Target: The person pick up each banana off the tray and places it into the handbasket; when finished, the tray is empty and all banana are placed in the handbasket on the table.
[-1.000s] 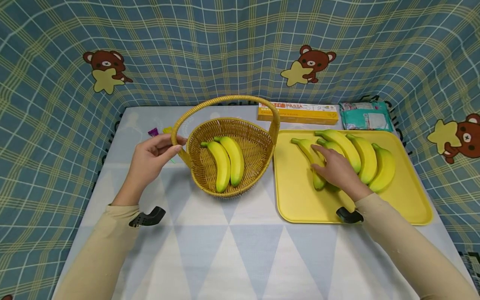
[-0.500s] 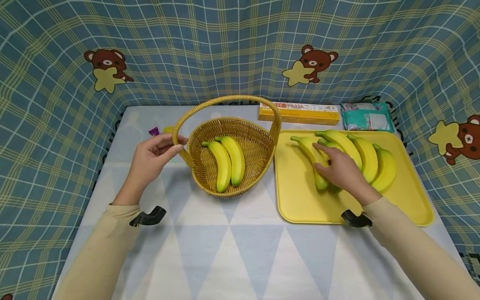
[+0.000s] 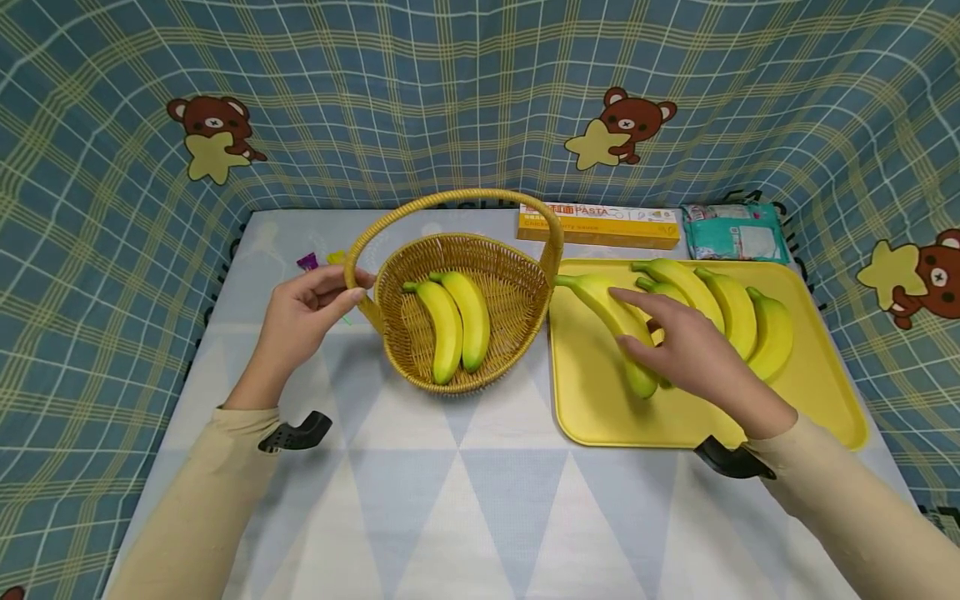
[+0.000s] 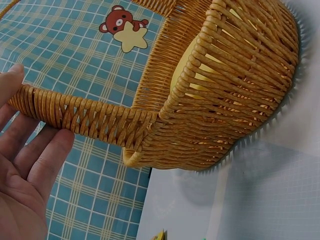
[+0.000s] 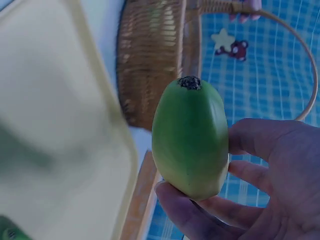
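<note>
With thumb and fingers, my left hand grips the side of the handle of a wicker basket. Two yellow-green bananas lie side by side inside the basket. Over the yellow tray, my right hand pinches one banana between thumb and fingers. In the right wrist view that banana points its green end with a dark tip at the camera, and the tray shows behind it. Several more bananas lie on the tray beyond and to the right of my hand, partly hidden by it.
Behind the tray lie a yellow and white pasta box and a teal packet. A small purple-wrapped item sits behind my left hand. A checked cloth with bears hangs around the table.
My right hand has lifted the banana off the tray and shifted it a little left and toward the basket. The left hand stays on the basket handle.
</note>
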`<state>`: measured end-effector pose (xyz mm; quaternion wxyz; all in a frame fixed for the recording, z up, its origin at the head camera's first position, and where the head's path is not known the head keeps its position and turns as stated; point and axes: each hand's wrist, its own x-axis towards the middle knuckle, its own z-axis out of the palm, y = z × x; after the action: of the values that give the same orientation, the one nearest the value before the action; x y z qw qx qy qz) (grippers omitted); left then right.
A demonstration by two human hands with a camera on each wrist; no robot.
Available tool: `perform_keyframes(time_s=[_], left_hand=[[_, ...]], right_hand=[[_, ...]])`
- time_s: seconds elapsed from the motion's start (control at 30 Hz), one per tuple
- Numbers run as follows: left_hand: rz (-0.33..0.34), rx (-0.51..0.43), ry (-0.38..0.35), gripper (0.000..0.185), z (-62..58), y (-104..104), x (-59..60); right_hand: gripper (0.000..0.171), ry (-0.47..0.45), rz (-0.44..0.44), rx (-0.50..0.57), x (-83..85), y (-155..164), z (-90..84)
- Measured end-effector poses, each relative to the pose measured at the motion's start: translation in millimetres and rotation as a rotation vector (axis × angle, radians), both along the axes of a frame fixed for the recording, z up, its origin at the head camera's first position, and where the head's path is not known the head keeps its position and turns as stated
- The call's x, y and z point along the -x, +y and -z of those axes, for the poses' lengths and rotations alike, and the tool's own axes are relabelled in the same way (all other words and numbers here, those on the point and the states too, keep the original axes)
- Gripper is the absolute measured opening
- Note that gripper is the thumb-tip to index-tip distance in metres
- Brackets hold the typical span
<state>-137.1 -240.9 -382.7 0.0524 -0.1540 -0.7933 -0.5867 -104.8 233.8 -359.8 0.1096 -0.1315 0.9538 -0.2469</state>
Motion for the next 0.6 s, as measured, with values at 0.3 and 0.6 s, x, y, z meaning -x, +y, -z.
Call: perform_keyframes(time_s=[0.3, 0.6], left_hand=[[-0.001, 0.009, 0.001, 0.024, -0.9, 0, -0.3], [0.009, 0.004, 0.013, 0.024, 1.6, -2, 1.3]], right_hand=[[0.061, 0.042, -0.073, 0.027, 10.5, -37, -4.7], [0.06, 0.041, -0.134, 0.071, 41.2, -83, 5.2]])
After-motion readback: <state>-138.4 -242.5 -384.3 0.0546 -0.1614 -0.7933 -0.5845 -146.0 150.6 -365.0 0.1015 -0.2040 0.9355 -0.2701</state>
